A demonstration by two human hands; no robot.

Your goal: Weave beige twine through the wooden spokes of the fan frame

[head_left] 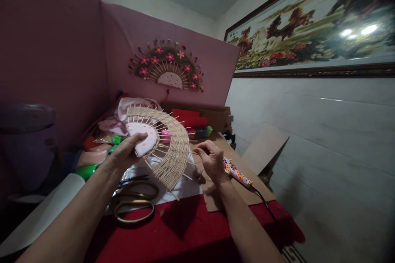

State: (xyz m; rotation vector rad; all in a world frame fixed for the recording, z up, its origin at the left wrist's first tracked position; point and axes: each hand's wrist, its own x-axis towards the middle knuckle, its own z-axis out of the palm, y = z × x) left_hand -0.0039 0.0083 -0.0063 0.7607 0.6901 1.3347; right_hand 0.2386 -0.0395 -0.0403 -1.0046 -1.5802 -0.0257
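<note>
My left hand [126,150] grips a half-round woven fan [177,141], its thumb pressed on the white fabric centre [147,139] with pink spots. Thin sticks radiate from that centre through a wide band of woven tan twine, and their tips stick out past the outer edge. Close to the fan's right edge, my right hand [211,159] has thumb and forefinger pinched together; whatever is between them is too small to make out. Just beyond the right hand, a flower-patterned glue gun [237,174] with a black cord lies on a cardboard sheet [216,197].
Gold-handled scissors [134,209] rest on the red tablecloth [173,234] below the fan. Coloured packets and spotted cloth [121,117] are heaped at the back left. A decorated fan with pink flowers [169,63] hangs on a pink panel [216,63]. Another board [266,148] leans at the right wall.
</note>
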